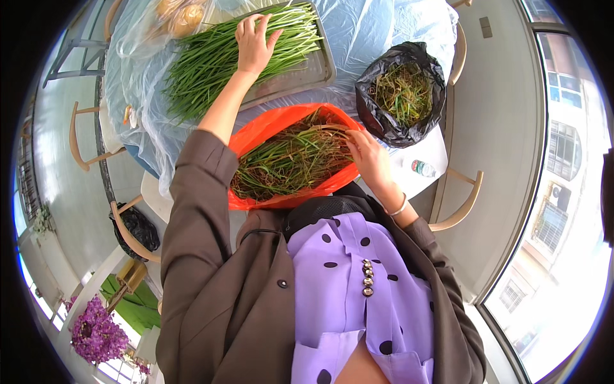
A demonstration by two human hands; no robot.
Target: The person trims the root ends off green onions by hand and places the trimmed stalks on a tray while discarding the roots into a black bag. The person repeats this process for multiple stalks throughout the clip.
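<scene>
My left hand (255, 45) rests on the green garlic chives (206, 72), fingers apart, nothing plainly held. The chives lie in a thick layer on a metal tray (314, 72) and spill over its left side. Nearer to me, an open red plastic bag (283, 115) holds tangled green and brown plant scraps (292, 161). My right hand (368, 156) is at the bag's right rim, its fingertips pinching some dry brownish strands at the edge of the scraps. Right of the tray stands a black plastic bag (367, 105) with more green and yellowish scraps (403, 93) inside.
Thin clear plastic film (369, 24) covers the round table. Round yellowish items (187, 20) lie in a clear bag at the top left. A small plastic bottle (423, 168) lies on a white seat at the right. Wooden-armed chairs (76, 137) surround the table; another black bag (136, 230) is at lower left.
</scene>
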